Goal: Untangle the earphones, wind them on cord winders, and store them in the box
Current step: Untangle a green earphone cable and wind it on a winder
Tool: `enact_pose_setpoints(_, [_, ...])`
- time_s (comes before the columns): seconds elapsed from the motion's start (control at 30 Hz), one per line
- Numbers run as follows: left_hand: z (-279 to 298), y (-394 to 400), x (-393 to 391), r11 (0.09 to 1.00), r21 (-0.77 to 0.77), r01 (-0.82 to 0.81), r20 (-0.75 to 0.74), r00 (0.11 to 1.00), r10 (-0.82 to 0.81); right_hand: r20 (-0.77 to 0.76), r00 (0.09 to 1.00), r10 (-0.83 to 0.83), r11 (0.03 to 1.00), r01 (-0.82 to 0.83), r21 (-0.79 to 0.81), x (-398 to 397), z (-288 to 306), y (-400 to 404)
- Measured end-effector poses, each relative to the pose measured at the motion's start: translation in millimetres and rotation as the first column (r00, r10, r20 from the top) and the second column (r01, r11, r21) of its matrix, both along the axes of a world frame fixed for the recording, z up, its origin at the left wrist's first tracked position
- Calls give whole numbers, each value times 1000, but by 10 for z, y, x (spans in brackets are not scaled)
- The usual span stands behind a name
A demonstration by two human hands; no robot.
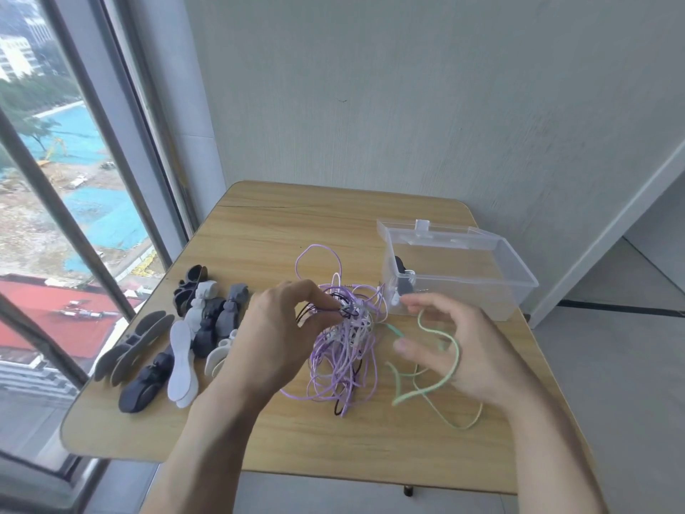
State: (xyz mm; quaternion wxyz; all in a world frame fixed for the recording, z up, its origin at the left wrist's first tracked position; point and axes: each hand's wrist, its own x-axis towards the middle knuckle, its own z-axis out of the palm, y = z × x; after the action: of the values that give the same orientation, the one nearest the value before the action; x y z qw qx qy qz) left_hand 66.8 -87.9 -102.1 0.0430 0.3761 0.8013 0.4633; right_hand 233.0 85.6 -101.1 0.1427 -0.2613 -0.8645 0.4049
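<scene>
A tangle of purple, white and black earphone cords (pixel 344 343) lies mid-table on a light wooden table (pixel 281 231), its long loops trailing toward the near edge. The left hand (pixel 281 335) pinches strands at the top of the tangle between thumb and fingertips. The right hand (pixel 456 350), blurred, has its fingers spread and loosely curled, with a pale green earphone cord (pixel 437 387) looped across them and running down toward the near right edge. Just beyond it stands a clear plastic box (pixel 478 287) with its lid open. Grey, black and white cord winders (pixel 185 339) are piled left of the tangle, near the table's left edge.
</scene>
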Motion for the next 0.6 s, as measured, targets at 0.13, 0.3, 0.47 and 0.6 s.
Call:
enact_pose_setpoints(0.13, [2, 52, 93, 989, -19, 150, -19, 988, -150, -186, 979, 87, 993, -101, -66, -175, -30, -163])
enact_pose_setpoints(0.3, [-14, 79, 121, 983, 19, 183, -80, 980, -181, -255, 965, 58, 996, -74, -55, -287, -93, -194])
enact_pose_setpoints(0.47, [2, 41, 70, 974, 117, 193, -130, 975, -178, -234, 972, 8, 999, -17, -37, -296, -130, -130])
enact_pose_setpoints(0.6, [30, 17, 84, 973, 98, 207, -90, 976, -199, -292, 953, -81, 997, 80, -17, -343, -156, -176])
